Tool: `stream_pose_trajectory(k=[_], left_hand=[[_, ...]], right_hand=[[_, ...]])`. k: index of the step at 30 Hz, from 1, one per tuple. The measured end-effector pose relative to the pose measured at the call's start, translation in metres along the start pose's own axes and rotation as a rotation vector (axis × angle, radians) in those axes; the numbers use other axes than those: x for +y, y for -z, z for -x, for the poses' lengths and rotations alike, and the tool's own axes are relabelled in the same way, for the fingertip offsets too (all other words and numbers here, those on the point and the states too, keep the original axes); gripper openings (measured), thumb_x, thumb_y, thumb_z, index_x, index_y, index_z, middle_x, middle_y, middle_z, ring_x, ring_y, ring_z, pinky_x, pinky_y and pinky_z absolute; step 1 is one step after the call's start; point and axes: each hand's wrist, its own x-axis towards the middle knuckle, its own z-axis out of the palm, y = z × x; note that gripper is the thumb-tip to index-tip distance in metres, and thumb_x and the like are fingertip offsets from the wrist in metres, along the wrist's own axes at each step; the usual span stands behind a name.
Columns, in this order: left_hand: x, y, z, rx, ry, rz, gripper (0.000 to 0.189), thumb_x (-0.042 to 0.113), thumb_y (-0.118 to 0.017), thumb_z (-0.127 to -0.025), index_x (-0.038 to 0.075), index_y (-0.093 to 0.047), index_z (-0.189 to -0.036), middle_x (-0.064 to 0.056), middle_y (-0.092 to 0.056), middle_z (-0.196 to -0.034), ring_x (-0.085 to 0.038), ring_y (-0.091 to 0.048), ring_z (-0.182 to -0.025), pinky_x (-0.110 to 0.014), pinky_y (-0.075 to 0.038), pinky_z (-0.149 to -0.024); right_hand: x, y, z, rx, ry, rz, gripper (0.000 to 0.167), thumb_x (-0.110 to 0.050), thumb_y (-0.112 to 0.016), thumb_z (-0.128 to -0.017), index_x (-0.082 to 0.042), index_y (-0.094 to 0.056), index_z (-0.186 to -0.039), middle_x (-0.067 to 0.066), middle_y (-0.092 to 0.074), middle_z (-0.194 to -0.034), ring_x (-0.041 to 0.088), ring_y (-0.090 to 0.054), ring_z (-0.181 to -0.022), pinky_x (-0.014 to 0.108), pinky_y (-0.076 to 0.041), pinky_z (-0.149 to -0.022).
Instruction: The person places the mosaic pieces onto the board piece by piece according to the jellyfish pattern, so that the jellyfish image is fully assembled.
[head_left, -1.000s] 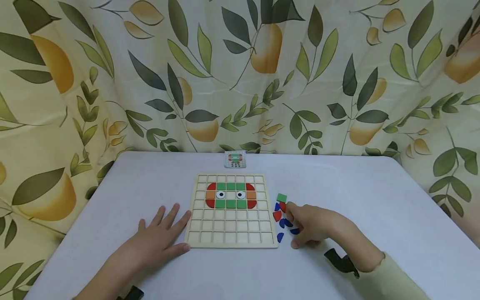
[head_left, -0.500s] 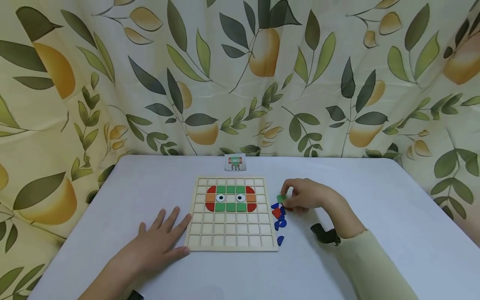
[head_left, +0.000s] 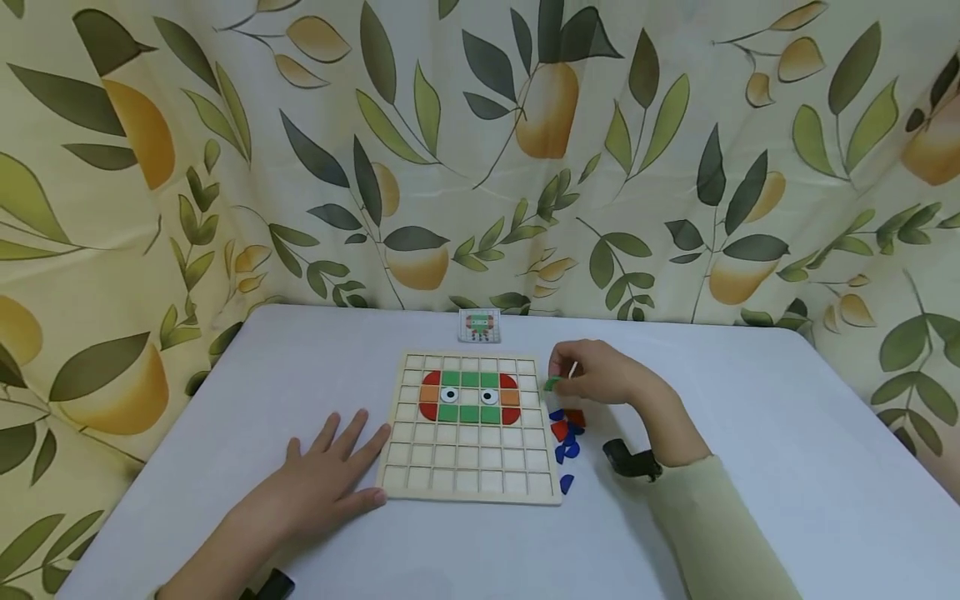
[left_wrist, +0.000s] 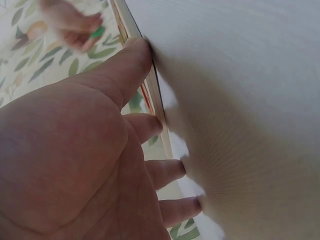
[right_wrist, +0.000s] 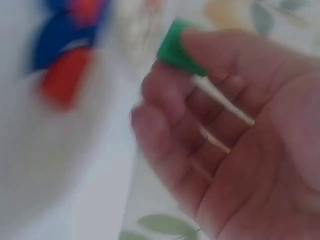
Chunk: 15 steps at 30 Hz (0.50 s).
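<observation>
One green square tile (right_wrist: 171, 47) is pinched by the right hand (head_left: 597, 372), its thumb on one side and a fingertip on the other, with the remaining fingers bent in toward the palm. The tile is just outside the right edge of a pale gridded board (head_left: 468, 459), level with its upper half.

On the board, a face-like figure fills part of the upper rows: red rounded corners (head_left: 508, 381), orange side squares (head_left: 508, 396), green squares (head_left: 469, 413) along top and bottom, and two round eyes (head_left: 488, 397) with a pale cell between them. The lower rows are bare cells.

Beside the board's right edge, near the right hand, lies a loose cluster of red pieces (head_left: 559, 431) and blue pieces (head_left: 572, 450), some touching (the right wrist view blurs them into patches of colour). One blue piece (head_left: 567, 484) sits apart, close to the near right corner.

The left hand (head_left: 322, 477) holds nothing; its fingers are fanned wide, thumb and index finger touching the board's left edge, the other fingertips resting on the white table (head_left: 720, 392).

Behind the board, near the table's far edge, is a small card (head_left: 479, 326) printed with a similar red and green figure. A pale sleeve (head_left: 716, 529) covers the right forearm, and a curtain (head_left: 435, 50) patterned with leaves and fruit hangs behind everything.
</observation>
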Motion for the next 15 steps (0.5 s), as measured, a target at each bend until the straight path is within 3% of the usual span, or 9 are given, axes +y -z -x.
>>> stream_pose_trajectory(k=[4,6,15], left_hand=[[0.000,0.001,-0.001,0.000,0.004,-0.009,0.082,0.065,-0.058,-0.090,0.027,-0.032,-0.158,-0.013,-0.019,-0.166,-0.050,-0.012,-0.149,-0.085,-0.012,-0.100],[0.000,0.001,0.000,-0.002,0.007,-0.007,0.082,0.065,-0.058,-0.090,0.027,-0.032,-0.158,-0.012,-0.019,-0.166,-0.050,-0.012,-0.150,-0.085,-0.012,-0.100],[0.001,0.002,0.000,0.000,-0.002,0.011,0.081,0.065,-0.057,-0.091,0.028,-0.031,-0.158,-0.012,-0.018,-0.166,-0.049,-0.012,-0.150,-0.084,-0.013,-0.100]], right_hand=[[-0.021,0.007,-0.002,0.102,0.150,-0.109,0.012,-0.011,-0.071,-0.089,-0.013,-0.064,-0.099,0.004,-0.064,-0.091,0.024,-0.058,-0.084,0.035,-0.053,-0.070],[-0.032,0.005,-0.003,0.114,0.205,-0.131,0.013,-0.012,-0.070,-0.090,-0.013,-0.065,-0.102,0.003,-0.064,-0.092,0.023,-0.058,-0.084,0.035,-0.053,-0.072],[-0.055,-0.030,-0.009,-0.062,0.267,-0.059,0.014,-0.011,-0.069,-0.091,-0.016,-0.067,-0.104,-0.006,-0.067,-0.089,0.015,-0.060,-0.083,0.031,-0.053,-0.077]])
